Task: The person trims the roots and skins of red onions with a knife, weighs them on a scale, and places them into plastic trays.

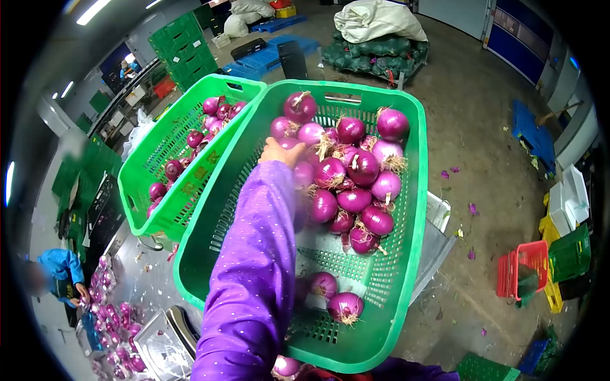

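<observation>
My left hand (278,152), at the end of a purple dotted sleeve, reaches into the large green crate (416,254). Its fingers and thumb are closed round a red onion (288,143) near the crate's left side. Several more red onions (363,167) with dry roots lie heaped to the right of the hand. Two onions sit apart in the near part of the crate, one of them (345,308) by the front. My right hand is out of view; only some purple cloth shows at the bottom edge.
A second green crate (143,184) with onions stands on the left. Beyond the metal table (143,267), a person in blue (60,270) handles onions. Netted sacks (375,54) stand behind, and a red basket (532,260) is on the floor at right.
</observation>
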`<state>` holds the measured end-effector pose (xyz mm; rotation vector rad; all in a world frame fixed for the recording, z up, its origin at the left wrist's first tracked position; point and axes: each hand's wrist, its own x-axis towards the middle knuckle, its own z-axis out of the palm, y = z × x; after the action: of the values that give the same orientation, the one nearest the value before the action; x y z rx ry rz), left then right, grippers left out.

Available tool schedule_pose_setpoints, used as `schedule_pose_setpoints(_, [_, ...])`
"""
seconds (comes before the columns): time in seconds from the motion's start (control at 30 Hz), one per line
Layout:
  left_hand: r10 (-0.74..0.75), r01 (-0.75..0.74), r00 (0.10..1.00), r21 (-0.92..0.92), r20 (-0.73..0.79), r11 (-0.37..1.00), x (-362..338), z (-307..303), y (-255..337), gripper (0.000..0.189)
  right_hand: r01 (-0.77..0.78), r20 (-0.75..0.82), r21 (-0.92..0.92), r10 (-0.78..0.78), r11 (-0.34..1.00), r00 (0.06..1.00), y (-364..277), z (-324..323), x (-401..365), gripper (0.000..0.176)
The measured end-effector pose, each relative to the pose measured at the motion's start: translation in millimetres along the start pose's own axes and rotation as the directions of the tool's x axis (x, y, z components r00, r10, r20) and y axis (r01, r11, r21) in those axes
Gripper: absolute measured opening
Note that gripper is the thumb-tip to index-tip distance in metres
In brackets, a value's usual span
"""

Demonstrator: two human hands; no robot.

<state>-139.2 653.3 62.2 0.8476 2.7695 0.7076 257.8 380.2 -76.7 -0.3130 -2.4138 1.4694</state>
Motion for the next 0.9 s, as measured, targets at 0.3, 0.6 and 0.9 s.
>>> schedule_pose_setpoints(0.3, [0.394, -0.265, 0.919, -0.740, 0.001, 0.619, -103.5, -144.4, -33.9, 0.084, -0.037, 0.049, 0.055, 0.035, 0.998, 0.998, -5.3, -3.9, -7.4, 0.027])
schedule_pose_setpoints(0.6, [-0.002, -0.015, 1.000, -0.958, -0.016, 0.288, -381.7, -212.0, -206.5, 0.081, -0.014, -0.026, 0.208, 0.020, 0.978, 0.999, -108.6, -1.9, 29.2, 0.017])
schedule_pose_setpoints(0.9, [0.057, 0.029, 0.996, -0.883, 0.063, 0.468, -452.2, -203.8, -244.7, 0.073, 0.215, 0.008, -0.179, -0.217, 0.960, 0.976, -194.5, 16.2, 100.3, 0.026])
